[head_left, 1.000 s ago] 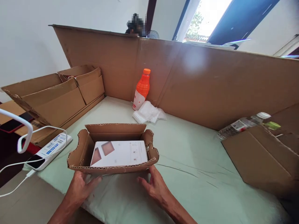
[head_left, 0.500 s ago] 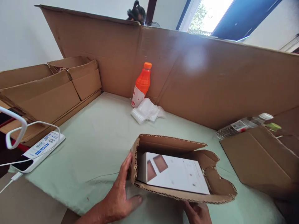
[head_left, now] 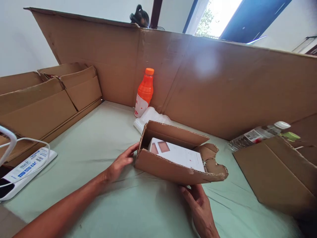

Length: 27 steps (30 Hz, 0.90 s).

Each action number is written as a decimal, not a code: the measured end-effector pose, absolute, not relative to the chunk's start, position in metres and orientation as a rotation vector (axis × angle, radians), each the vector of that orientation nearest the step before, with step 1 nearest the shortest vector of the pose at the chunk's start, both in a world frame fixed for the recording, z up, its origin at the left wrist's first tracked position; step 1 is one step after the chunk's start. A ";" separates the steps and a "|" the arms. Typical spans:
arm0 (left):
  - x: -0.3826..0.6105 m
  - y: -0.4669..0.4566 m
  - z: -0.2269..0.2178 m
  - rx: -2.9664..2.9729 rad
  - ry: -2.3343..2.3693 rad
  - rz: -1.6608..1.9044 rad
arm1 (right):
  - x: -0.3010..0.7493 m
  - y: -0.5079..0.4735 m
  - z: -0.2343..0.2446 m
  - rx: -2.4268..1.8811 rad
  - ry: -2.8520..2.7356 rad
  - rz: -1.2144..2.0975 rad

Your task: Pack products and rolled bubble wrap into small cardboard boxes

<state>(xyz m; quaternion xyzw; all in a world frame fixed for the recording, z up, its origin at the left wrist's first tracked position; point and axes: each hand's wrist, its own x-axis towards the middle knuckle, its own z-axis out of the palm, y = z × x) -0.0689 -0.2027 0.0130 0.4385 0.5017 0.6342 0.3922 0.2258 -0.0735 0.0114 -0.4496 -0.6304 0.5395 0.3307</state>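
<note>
An open-topped cardboard box (head_left: 163, 168) with ragged edges sits in front of me, tilted a little, above or on the green cloth. Inside lies a white carton (head_left: 183, 158) with brown squares printed on its top. My left hand (head_left: 121, 162) reaches to the box's left end, its fingertips behind that wall. At the lower front edge, toward the right, my right hand (head_left: 198, 205) has its fingers curled under the box, with the tips hidden. Beyond the box, crumpled bubble wrap (head_left: 148, 118) lies against an orange-capped bottle (head_left: 145, 91).
Tall cardboard walls (head_left: 223, 89) enclose the far side. Cardboard compartments (head_left: 44, 99) stand at left, near a white power bank (head_left: 29, 172) with a cable. A clear bottle (head_left: 257, 135) leans behind a brown carton (head_left: 274, 168) at right. A person's head (head_left: 140, 17) shows beyond.
The cardboard box has moved away from me and slightly left, toward the bubble wrap, with both hands following. More of its front wall shows now. The view has shifted slightly right.
</note>
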 end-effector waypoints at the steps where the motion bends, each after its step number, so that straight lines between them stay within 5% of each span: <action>1: -0.079 -0.201 0.014 1.137 1.388 1.595 | 0.229 -0.072 0.006 -1.187 -1.635 1.400; 7: -0.132 -0.139 0.032 1.558 2.105 1.457 | 0.246 -0.072 -0.023 -1.229 -1.630 1.360; 16: -0.150 -0.055 0.030 1.539 2.122 1.590 | 0.247 -0.072 -0.023 -1.229 -1.654 1.285; 27: -0.161 -0.201 0.079 0.299 1.749 2.380 | 0.235 -0.068 -0.017 -1.134 -1.693 1.251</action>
